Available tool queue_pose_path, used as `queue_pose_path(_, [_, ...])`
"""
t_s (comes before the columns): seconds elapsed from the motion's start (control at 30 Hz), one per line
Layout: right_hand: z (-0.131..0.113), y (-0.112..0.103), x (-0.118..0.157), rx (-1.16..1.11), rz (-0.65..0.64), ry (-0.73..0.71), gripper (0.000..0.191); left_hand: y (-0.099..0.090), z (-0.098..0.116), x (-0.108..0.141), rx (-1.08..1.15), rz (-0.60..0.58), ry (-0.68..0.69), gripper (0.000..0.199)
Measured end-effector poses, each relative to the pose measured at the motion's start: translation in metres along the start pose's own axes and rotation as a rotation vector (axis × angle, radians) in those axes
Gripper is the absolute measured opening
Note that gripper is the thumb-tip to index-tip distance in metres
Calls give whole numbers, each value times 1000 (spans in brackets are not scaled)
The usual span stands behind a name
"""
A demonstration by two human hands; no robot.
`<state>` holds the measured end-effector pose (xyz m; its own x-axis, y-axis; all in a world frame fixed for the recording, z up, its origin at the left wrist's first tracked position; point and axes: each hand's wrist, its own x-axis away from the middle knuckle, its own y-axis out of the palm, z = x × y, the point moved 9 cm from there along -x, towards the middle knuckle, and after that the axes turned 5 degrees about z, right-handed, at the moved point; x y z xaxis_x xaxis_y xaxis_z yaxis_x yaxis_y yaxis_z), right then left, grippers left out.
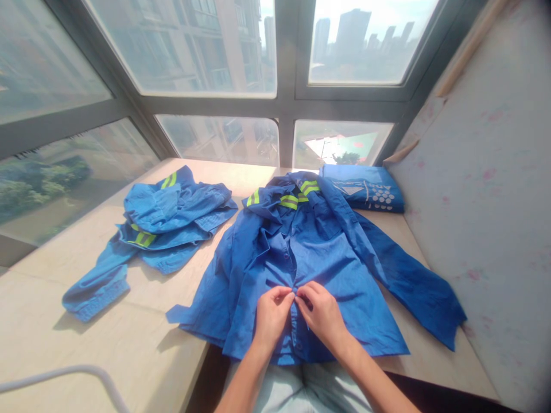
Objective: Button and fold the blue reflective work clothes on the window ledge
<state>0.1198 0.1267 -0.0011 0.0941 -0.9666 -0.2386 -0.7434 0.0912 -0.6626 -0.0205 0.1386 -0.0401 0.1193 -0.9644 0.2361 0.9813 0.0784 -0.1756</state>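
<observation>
A blue work jacket (318, 258) with yellow-green and grey reflective strips lies front up before me, its collar end toward the window. Its hem hangs over the near edge by my lap. My left hand (273, 312) and my right hand (321, 310) meet at the front placket, low on the jacket. Both pinch the placket cloth between thumb and fingers, and the fingertips nearly touch. A button may be between them, but the fingers hide it. Above the hands, a small button shows on the placket. One sleeve (413, 281) stretches out to the right.
Another blue garment (172, 212) with reflective strips lies crumpled on the left of the pale ledge (142, 355). A folded blue printed bag (365, 189) rests at the back right. A white tube (86, 370) curves at the lower left. Windows and a papered wall (486, 189) border the ledge.
</observation>
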Motion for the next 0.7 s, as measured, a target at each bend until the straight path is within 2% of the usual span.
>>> queue_pose_path(0.1, [-4, 1, 2, 124, 5, -38, 21, -1, 0, -1, -12, 10, 1, 21])
queue_pose_path(0.2, [-6, -1, 1, 128, 9, -50, 26, -1, -2, -1, 29, 13, -25, 21])
queue_pose_path(0.3, [-4, -3, -1, 9, 4, -15, 26, -1, -3, 0, 63, 10, -44, 23])
queue_pose_path(0.53, [20, -1, -8, -316, -13, 223, 16, 1, 0, 3, 82, -15, -12, 25])
queue_pose_path(0.6, [19, -2, -10, -322, -9, 225, 16, 1, -1, 2, 91, -20, -10, 25])
queue_pose_path(0.7, [8, -8, -12, -271, -3, 148, 17, -1, -4, 1, 103, -16, -43, 27])
